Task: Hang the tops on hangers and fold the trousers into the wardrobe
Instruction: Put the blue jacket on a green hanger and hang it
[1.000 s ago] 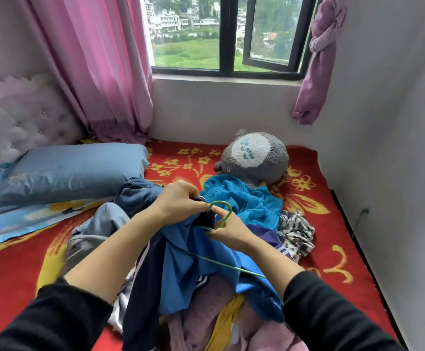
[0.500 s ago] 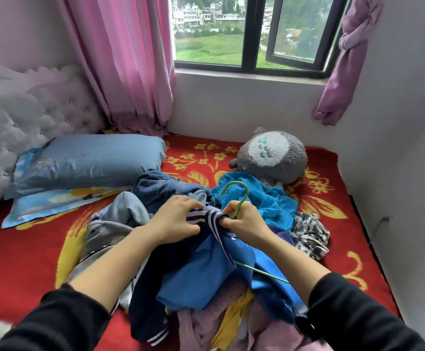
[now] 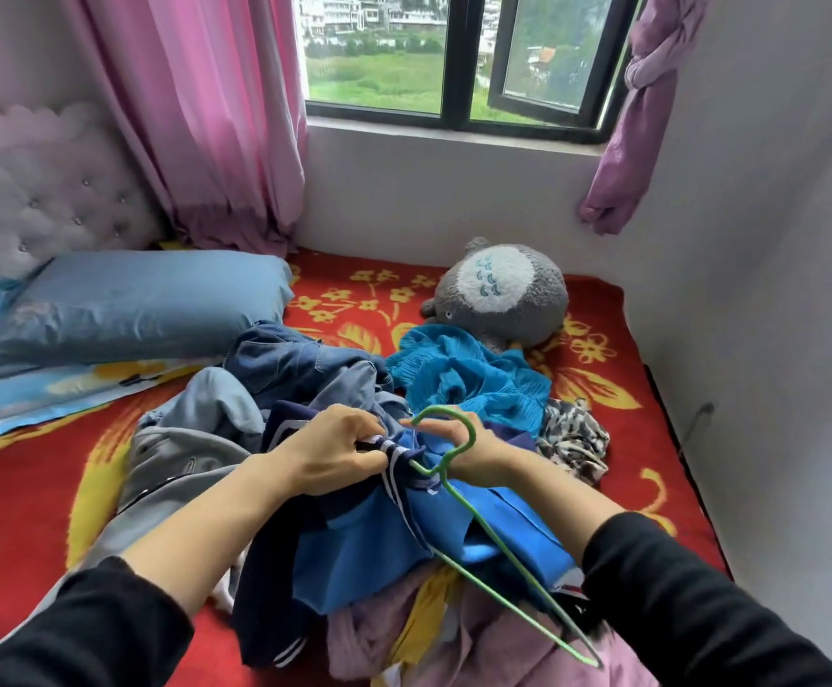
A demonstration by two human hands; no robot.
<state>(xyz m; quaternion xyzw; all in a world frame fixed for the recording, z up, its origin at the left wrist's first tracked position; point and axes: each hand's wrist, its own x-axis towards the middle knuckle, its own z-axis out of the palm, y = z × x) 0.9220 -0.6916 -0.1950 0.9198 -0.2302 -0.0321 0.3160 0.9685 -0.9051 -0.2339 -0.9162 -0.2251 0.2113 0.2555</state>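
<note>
Since the earlier frame the green hanger (image 3: 471,432) has tipped lower, and more of its wire is bare. The blue top (image 3: 369,542) lies on the clothes pile (image 3: 458,632), nearer than the plush toy (image 3: 503,290). The left hand (image 3: 327,456) has its grip pinched on the striped collar; the right hand (image 3: 473,458) clasps the hanger's neck. Step judged: threading the collar. The next move calls for seating both shoulders.
</note>
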